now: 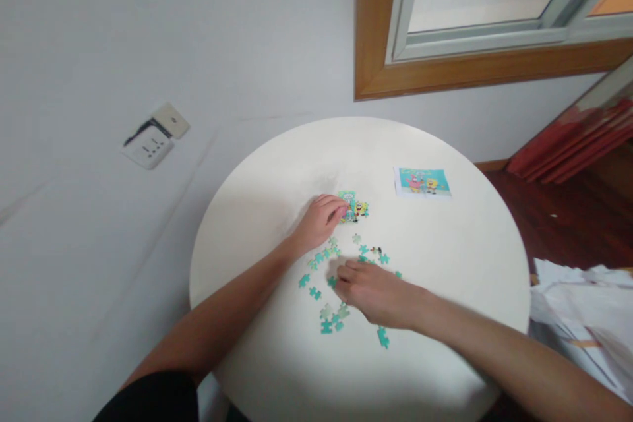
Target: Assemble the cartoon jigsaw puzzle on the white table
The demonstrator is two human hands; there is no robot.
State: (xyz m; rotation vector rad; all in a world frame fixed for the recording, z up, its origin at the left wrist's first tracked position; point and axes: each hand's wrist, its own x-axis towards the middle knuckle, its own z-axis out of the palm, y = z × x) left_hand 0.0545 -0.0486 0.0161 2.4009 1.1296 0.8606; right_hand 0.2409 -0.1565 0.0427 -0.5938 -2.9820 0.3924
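A small joined section of a jigsaw puzzle (361, 209), with a yellow cartoon figure on it, lies on the round white table (475, 264). My left hand (319, 221) rests at its left side, fingers curled and pressed on its edge, hiding part of it. Closer to me, my right hand (368, 287) is closed, its fingertips down at a teal jigsaw piece (332, 282). Loose teal and pale green pieces lie around it, among them a joined pair (383, 337) below and a cluster (333, 320) at lower left. The palm hides some of them.
A printed reference picture (424, 182) with cartoon figures lies at the table's back right. Behind stands a white wall with a socket (148, 146) and a wood-framed window (370, 26). White plastic bags or papers (586, 316) are piled right of the table, near a red curtain (573, 142).
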